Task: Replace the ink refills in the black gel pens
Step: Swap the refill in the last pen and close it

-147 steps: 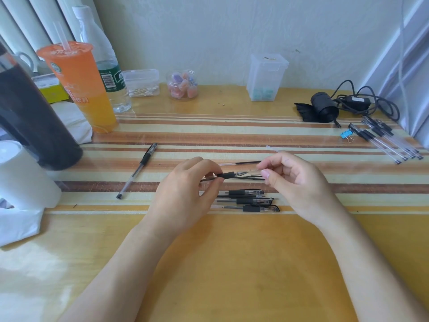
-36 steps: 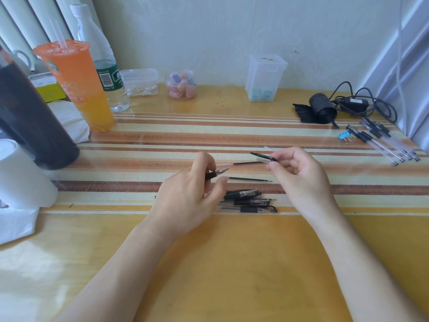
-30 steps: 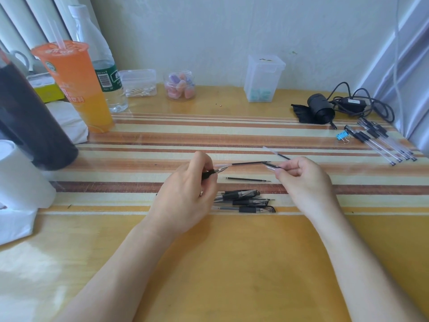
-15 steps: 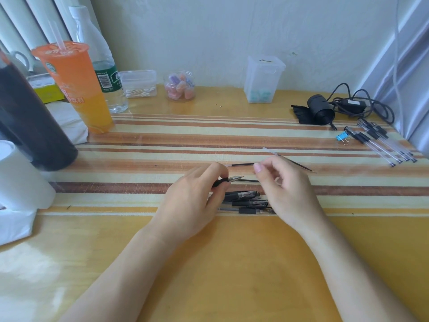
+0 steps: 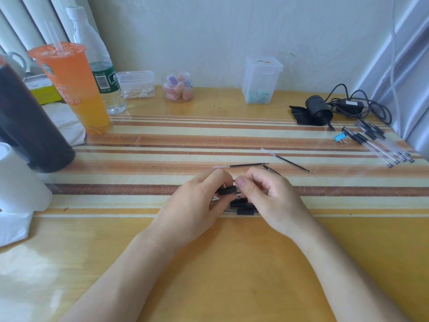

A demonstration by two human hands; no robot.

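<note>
Centre of frame: left hand [image 5: 192, 205], fingers curled round black-gripped clear plastic gel pen [image 5: 228, 189], held level over small pile of black gel pens [image 5: 243, 206] on striped orange-and-cream mat [image 5: 162, 140]. Right hand [image 5: 271, 201] pinching the pen's right end between thumb and forefinger; thin dark rod [image 5: 271, 170] projecting behind its knuckles, near end hidden. Just above the hands, thin black ink refill [image 5: 241, 165]; second black refill [image 5: 287, 161] to its right, apart. Right edge: row of clear-barrelled pens [image 5: 380, 145].
</note>
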